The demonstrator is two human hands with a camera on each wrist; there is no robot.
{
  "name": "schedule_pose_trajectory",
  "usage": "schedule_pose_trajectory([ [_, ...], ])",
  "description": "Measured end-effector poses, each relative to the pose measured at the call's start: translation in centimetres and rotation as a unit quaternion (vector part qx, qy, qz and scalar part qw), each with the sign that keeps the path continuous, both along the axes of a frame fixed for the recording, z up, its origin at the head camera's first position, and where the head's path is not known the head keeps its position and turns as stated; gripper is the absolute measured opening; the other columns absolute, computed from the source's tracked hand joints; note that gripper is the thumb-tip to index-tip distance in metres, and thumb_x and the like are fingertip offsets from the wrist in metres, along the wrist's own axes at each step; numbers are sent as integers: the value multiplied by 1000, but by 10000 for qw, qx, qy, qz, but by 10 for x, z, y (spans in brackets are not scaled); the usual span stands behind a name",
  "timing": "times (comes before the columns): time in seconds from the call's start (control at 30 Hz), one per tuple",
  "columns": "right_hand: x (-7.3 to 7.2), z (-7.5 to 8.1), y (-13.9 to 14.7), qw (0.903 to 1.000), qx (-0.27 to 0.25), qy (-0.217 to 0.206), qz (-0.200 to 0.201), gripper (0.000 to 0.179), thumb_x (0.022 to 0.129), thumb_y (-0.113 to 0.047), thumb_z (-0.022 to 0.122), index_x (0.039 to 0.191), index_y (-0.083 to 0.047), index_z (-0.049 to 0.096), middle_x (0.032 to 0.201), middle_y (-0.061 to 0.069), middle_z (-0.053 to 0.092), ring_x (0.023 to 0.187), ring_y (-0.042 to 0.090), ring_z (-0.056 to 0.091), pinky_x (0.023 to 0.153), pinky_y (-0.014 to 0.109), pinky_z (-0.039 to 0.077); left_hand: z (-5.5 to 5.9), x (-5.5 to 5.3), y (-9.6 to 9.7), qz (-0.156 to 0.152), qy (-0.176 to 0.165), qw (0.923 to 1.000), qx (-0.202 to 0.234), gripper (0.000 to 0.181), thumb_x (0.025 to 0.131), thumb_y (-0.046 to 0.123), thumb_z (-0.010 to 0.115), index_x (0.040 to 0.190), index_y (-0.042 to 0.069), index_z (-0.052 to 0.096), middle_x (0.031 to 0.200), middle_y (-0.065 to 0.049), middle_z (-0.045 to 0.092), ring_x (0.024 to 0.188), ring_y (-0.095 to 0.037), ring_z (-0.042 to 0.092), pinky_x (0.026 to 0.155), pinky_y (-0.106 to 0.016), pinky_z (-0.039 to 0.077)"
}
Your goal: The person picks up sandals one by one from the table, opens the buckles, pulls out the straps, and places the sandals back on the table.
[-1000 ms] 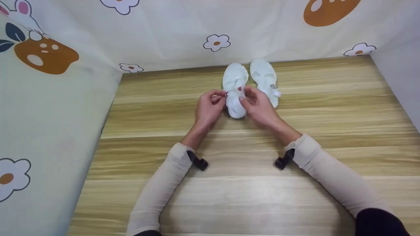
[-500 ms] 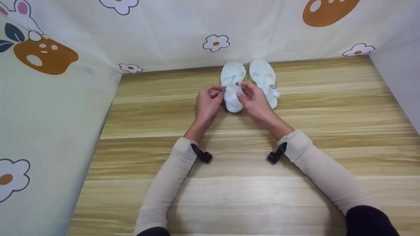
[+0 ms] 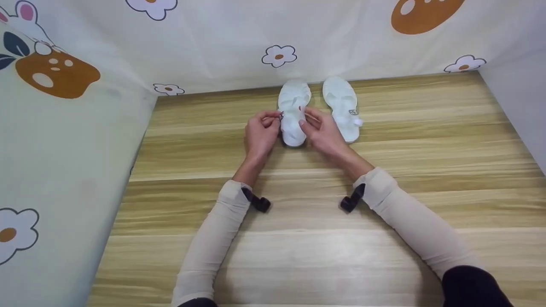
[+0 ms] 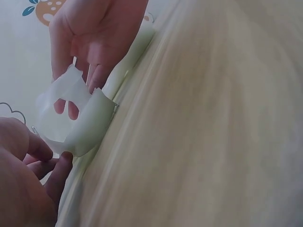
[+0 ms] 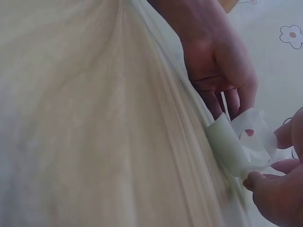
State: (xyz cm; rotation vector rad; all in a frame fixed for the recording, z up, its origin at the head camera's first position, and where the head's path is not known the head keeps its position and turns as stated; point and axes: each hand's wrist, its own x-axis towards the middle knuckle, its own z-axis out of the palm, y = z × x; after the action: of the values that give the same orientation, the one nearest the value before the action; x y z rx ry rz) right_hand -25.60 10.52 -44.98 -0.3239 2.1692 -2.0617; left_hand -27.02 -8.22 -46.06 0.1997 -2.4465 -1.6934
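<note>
Two white, see-through jelly sandals stand side by side at the back of the wooden surface in the head view. The left sandal (image 3: 294, 96) is between both hands, its heel part (image 4: 90, 127) facing the person. My left hand (image 3: 261, 135) pinches its left side by the small metal buckle (image 3: 281, 115). With thumb and forefinger my right hand (image 3: 325, 133) holds the strap on its right side. The right wrist view shows the right thumb (image 5: 255, 179) against the heel. Untouched, the right sandal (image 3: 343, 100) lies just beyond the right hand, its buckle and strap end showing.
A cream cloth (image 3: 222, 51) printed with flowers and fruit hangs along the back and left, close behind the sandal toes. The wood-grain surface (image 3: 298, 256) spreads beneath the arms. A black wrist camera (image 3: 260, 204) sits on each sleeve.
Both hands have shifted the left sandal first away from the person, then leftward, widening the gap to the right sandal. Their hold on its two sides has stayed. The right sandal has not moved.
</note>
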Motion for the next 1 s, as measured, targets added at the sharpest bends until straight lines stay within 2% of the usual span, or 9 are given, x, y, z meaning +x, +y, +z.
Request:
schedule_pose_trajectory([
  [0.17, -1, 0, -2, 9999, 1, -98, 102, 56, 101, -12, 58, 150, 5, 38, 159, 21, 35, 147, 34, 37, 118, 39, 37, -1, 2, -6, -3, 63, 9998, 169, 12, 90, 17, 67, 95, 24, 76, 83, 10, 77, 82, -2, 69, 64, -22, 51],
  [0.4, -4, -2, 1, 9992, -36, -392, -40, 55, 101, -21, 59, 151, -4, 42, 159, 13, 40, 145, 28, 43, 115, 38, 42, 0, 2, -7, -148, -31, 9992, 375, 17, 90, 12, 63, 97, 20, 77, 87, 5, 78, 83, -4, 69, 66, -22, 53],
  [0.67, -9, -1, 3, 9954, -744, -609, 19, 49, 104, -16, 51, 148, 1, 43, 151, 16, 48, 136, 26, 50, 112, 38, 44, 1, 1, -6, -400, -91, 9953, 874, 21, 90, 7, 60, 104, 14, 75, 95, -2, 77, 83, -8, 68, 71, -25, 58],
  [0.73, -9, 1, 4, 9955, -726, -616, 23, 50, 104, -19, 52, 149, 1, 42, 150, 15, 50, 136, 24, 51, 112, 37, 45, 2, 2, -6, -394, -149, 9957, 825, 21, 91, 8, 60, 105, 14, 75, 96, -2, 77, 84, -9, 68, 72, -26, 59],
  [0.83, -8, 5, 8, 9978, -471, -469, 28, 52, 104, -22, 53, 149, 0, 41, 149, 14, 51, 136, 24, 52, 111, 38, 45, 7, 3, -6, -354, -184, 9979, 519, 20, 92, 12, 62, 107, 18, 74, 100, 3, 76, 91, -6, 68, 78, -26, 57],
  [0.93, -7, 14, 15, 9998, 22, -201, -6, 53, 103, -23, 54, 150, -2, 41, 153, 12, 48, 140, 24, 49, 114, 38, 42, 13, 5, -6, -325, -53, 9994, 85, 20, 93, 16, 63, 110, 22, 74, 108, 7, 75, 100, -3, 68, 87, -24, 54],
  [1.0, -6, 22, 21, 9998, 209, -69, -3, 53, 103, -23, 55, 150, -3, 41, 156, 10, 45, 143, 25, 46, 116, 37, 39, 18, 5, -6, -344, 81, 9994, -57, 21, 94, 17, 63, 112, 22, 73, 113, 7, 74, 106, -2, 67, 92, -23, 53],
])
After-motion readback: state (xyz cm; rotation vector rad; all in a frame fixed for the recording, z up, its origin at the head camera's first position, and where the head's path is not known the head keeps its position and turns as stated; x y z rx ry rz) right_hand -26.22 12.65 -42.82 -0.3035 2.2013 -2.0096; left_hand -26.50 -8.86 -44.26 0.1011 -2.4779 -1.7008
